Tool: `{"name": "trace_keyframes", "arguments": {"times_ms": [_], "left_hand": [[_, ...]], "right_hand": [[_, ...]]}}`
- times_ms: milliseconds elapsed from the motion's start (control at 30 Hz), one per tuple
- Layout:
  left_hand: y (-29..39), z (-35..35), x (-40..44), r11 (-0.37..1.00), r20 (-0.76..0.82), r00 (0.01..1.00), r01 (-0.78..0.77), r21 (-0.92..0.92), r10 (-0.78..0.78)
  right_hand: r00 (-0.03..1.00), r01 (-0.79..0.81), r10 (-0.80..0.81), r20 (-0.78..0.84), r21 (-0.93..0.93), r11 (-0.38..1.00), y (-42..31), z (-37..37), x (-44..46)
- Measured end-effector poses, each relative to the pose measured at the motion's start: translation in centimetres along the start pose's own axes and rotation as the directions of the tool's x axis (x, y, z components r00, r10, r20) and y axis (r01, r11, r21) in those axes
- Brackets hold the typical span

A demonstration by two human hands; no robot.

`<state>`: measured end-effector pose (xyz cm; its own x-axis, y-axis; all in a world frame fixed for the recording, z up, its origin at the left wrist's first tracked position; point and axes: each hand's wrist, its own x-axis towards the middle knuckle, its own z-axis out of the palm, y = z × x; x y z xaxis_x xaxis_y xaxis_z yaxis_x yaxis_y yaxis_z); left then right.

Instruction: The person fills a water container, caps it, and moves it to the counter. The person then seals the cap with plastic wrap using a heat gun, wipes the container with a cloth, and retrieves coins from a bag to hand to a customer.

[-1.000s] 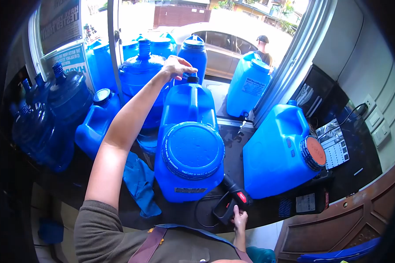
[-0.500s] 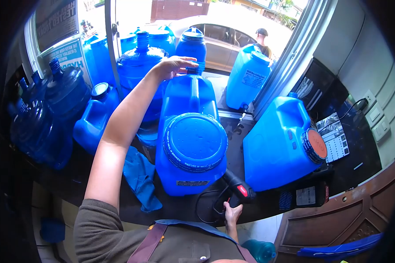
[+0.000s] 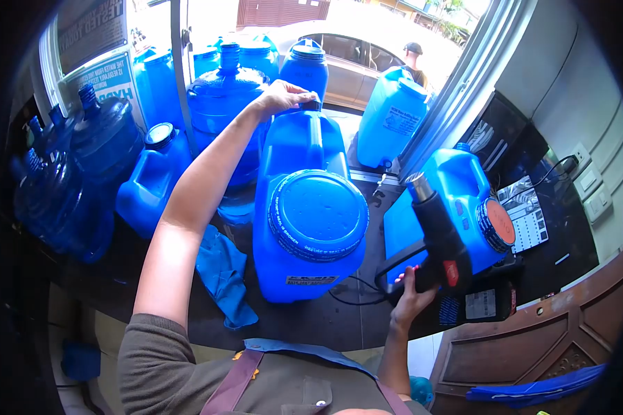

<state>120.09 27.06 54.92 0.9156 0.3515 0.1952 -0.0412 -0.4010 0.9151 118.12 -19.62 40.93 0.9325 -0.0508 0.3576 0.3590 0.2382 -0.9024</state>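
Observation:
In the middle of the counter stands a blue water jug with a wide round lid facing me. My left hand reaches over to its far end, fingers closed at the small dark cap there. My right hand grips a black heat gun by its handle, nozzle pointing up and away. The heat gun is raised in front of another blue jug with an orange lid, hiding part of it. A black cord trails from the gun behind the central jug.
A blue cloth lies left of the central jug. Round water bottles and a smaller jug crowd the left. By the window stands a jug with a tap. A person and a car are outside.
My right hand has lifted the heat gun up and to the right from low beside the central jug. My left fingers have closed at the small cap. The central jug has shifted slightly right.

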Motion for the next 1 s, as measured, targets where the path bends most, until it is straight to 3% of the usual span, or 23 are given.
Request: {"name": "trace_keyframes", "arguments": {"times_ms": [200,433,500,567,667,767,867,967,1000], "left_hand": [[3.0,0.8,-1.5,0.955,-0.013,0.959,0.282,0.086,-0.282],[2.4,0.9,-1.2,0.939,-0.02,0.941,0.339,0.058,-0.338],[2.8,1.1,-1.8,0.94,-0.001,0.94,0.34,0.019,-0.34],[1.8,1.2,-0.8,0.898,-0.047,0.897,0.439,-0.039,-0.44],[0.9,0.9,-1.3,0.873,0.2,0.936,0.344,-0.347,-0.289],[2.7,1.0,-2.0,0.918,0.16,0.937,0.341,-0.204,-0.312],[1.7,0.7,-0.3,0.909,-0.105,0.908,0.413,0.064,-0.405],[-1.2,0.3,1.0,0.975,0.109,0.975,0.204,-0.087,-0.194],[3.9,1.6,-2.2,0.9,0.021,0.908,0.418,-0.121,-0.418]], "right_hand": [[0.999,0.033,-0.035,0.021,0.053,0.998,-1.2,1.9,2.9],[0.998,0.055,-0.057,0.04,0.048,0.997,-2.1,2.5,3.6],[0.998,0.049,-0.051,0.047,0.048,0.998,-1.8,2.4,3.9],[0.998,0.036,-0.038,0.056,0.04,0.999,-1.9,2.5,4.0],[0.996,0.03,-0.032,0.086,0.027,0.999,-2.6,3.2,4.8],[0.988,0.05,-0.052,0.142,0.014,0.999,-3.2,3.3,6.9],[0.982,0.071,-0.07,0.176,-0.001,0.997,-4.1,3.8,8.8],[0.976,0.099,-0.1,0.196,0.015,0.995,-4.6,4.7,9.9],[0.971,0.104,-0.104,0.214,0.013,0.994,-4.7,5.0,10.2]]}}
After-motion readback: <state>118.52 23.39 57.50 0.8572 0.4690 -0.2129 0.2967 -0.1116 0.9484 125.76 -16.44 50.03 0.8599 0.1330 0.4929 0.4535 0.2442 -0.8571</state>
